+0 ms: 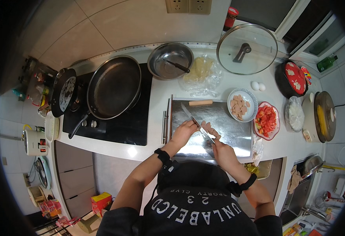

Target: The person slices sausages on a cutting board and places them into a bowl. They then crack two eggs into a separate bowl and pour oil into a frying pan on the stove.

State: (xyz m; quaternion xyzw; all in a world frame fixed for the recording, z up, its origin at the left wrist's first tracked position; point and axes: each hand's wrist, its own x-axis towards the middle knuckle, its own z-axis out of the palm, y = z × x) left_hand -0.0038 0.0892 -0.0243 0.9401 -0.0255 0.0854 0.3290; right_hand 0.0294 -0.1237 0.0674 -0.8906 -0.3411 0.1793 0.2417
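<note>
My right hand point(225, 153) grips a kitchen knife point(202, 129), its blade slanting up and left over the metal cutting board point(181, 147). My left hand point(185, 132) is beside the blade with its fingers bent; a piece of sausage seems to be under the fingertips, largely hidden. Thin pink slices point(210, 129) lie in an overlapping row to the right of the blade. An uncut sausage point(200, 102) rests along the board's far edge. At the board's far right corner, a white bowl point(230, 113) holds more slices. Beside it stands a red-rimmed dish point(277, 126) of chopped tomato.
Left is a black cooktop point(137, 132) with a large frying pan point(113, 88). Behind the board are a steel bowl point(157, 73) with a black-handled utensil, a plastic bag point(203, 73) and a glass lid point(231, 38). Two eggs point(258, 86) and a lidded pot point(292, 78) stand right.
</note>
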